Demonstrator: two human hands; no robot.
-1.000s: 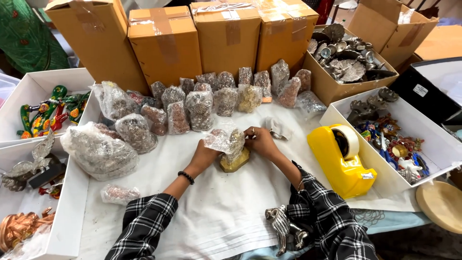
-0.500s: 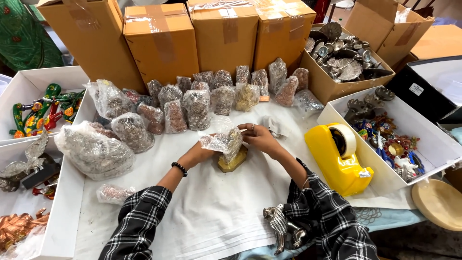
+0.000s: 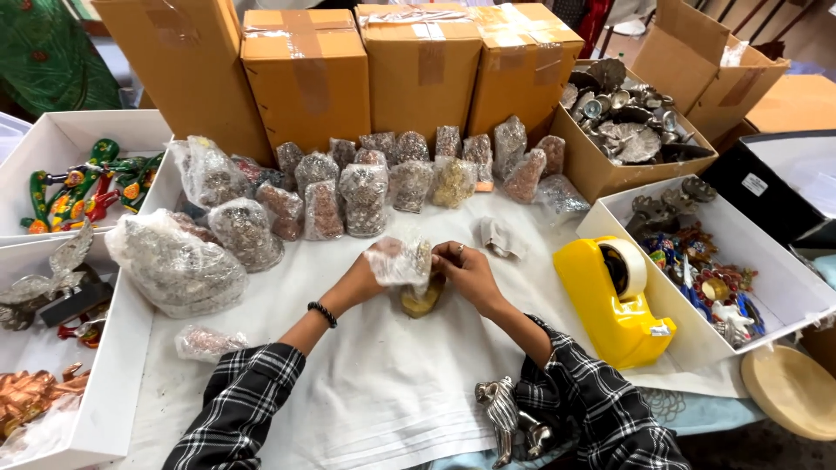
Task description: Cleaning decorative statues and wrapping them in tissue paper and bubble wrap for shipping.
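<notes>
Left hand (image 3: 366, 280) and right hand (image 3: 466, 271), both closed on crinkled clear plastic bag (image 3: 399, 259), now raised off golden metal figurine (image 3: 421, 299) at desk centre; bagging seemingly underway.

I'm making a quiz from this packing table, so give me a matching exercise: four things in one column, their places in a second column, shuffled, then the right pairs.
Things:
1. tape dispenser
2. clear bag
3. silver figurine
4. painted birds

Places:
A. white box at far left
B. near table edge, by the right sleeve
C. between both hands
D. beside the right-hand white box

Pairs: 1-D, 2-C, 3-B, 4-A
</notes>
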